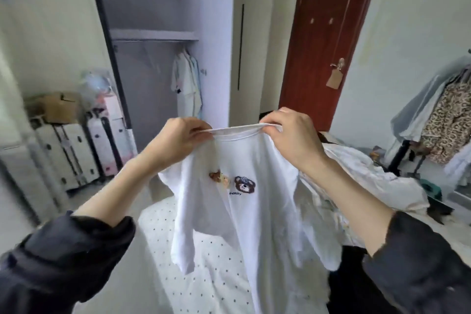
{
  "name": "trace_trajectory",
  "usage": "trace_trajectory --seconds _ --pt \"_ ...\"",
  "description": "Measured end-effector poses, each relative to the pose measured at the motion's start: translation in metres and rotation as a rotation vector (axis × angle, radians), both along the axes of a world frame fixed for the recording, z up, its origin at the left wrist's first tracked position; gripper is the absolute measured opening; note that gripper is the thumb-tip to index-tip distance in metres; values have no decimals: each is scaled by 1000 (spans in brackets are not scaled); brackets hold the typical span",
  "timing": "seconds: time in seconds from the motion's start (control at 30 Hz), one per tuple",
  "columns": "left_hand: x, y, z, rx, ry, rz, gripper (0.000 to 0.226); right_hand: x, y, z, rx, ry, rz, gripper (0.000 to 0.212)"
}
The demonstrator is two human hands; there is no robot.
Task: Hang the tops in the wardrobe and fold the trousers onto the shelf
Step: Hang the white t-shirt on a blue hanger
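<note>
A white T-shirt (pixel 257 214) with small bear prints on the chest hangs in front of me, stretched at the neckline. My left hand (pixel 178 139) pinches the left side of the collar and my right hand (pixel 293 135) pinches the right side. The wardrobe (pixel 178 7) stands open behind, with a shelf and rail near the top. Several pale tops (pixel 188 84) hang on the rail at its right end. No hanger shows in the shirt.
A bed with a dotted sheet (pixel 201 262) lies below the shirt, with crumpled pale bedding (pixel 362 178) to the right. Boxes and suitcases (pixel 76 145) stand left of the wardrobe. A red-brown door (pixel 328 41) is behind; a clothes rack (pixel 438 120) stands far right.
</note>
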State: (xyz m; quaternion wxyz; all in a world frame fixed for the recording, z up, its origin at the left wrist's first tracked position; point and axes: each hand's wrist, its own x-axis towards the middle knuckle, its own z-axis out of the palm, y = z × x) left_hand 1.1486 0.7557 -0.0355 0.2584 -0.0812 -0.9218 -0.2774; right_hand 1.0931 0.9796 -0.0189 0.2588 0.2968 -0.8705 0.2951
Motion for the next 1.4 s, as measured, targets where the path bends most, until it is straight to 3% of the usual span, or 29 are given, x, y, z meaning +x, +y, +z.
trace_trajectory --seconds 0.27,0.6,1.13,1.4 --pt "35 -197 26 -167 107 290 13 -26 -222 18 -3 87 241 13" --pt "-16 -371 -7 -187 -18 355 10 -95 -404 -23 0 -134 346 11" --pt "-242 -553 -72 -76 -139 378 15 -325 -582 -67 15 -286 488 9" --pt "-388 -610 -98 -110 -184 251 18 -458 -631 -82 23 -304 396 12"
